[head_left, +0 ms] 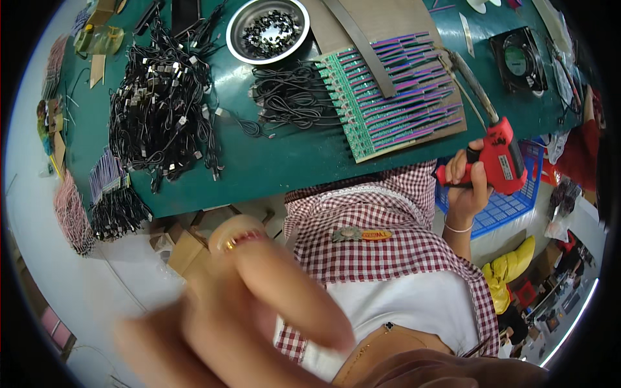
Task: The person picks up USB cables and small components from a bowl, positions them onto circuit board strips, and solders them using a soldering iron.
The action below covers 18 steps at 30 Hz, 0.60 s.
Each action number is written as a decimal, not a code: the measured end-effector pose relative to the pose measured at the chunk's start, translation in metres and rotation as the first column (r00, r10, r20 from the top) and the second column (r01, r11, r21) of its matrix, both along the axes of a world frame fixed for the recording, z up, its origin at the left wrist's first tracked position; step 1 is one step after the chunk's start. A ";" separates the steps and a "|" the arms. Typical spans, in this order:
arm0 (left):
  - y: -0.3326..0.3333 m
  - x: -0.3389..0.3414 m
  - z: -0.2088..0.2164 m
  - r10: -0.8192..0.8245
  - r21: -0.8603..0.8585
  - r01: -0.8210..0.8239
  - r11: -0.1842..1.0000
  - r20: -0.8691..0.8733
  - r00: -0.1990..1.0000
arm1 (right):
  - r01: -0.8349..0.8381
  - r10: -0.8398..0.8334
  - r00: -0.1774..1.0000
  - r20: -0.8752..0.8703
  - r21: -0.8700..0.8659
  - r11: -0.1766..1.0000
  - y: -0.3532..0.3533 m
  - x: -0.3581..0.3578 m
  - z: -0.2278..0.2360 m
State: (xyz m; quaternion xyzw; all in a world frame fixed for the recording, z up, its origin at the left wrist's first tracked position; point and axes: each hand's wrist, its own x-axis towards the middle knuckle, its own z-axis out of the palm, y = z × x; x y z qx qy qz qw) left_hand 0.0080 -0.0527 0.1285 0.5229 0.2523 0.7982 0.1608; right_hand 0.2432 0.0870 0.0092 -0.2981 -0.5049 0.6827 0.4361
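My right hand (467, 178) is wrapped round the handle of a red soldering gun (501, 161) at the table's near right edge. The gun's long metal nozzle slants up and left, toward the end of a row of green circuit boards (356, 107). Thin purple-blue strips and black cables run out from the boards. Close to the camera at the lower left, my left hand (239, 310) is large and blurred, away from the table. A gold ring-like band shows on it; its fingers are smeared by motion.
A grey metal strip (362, 45) lies across the boards on brown cardboard (414, 22). Left of it are a steel bowl (234, 45) of small black parts and heaped black cables (162, 110). A black fan (519, 61) stands far right; a blue basket (504, 210) sits below.
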 end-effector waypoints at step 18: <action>-0.025 0.070 0.031 0.106 -0.090 -0.078 0.993 0.364 0.925 | 0.015 -0.015 1.000 -0.003 0.043 0.999 -0.015 0.006 0.004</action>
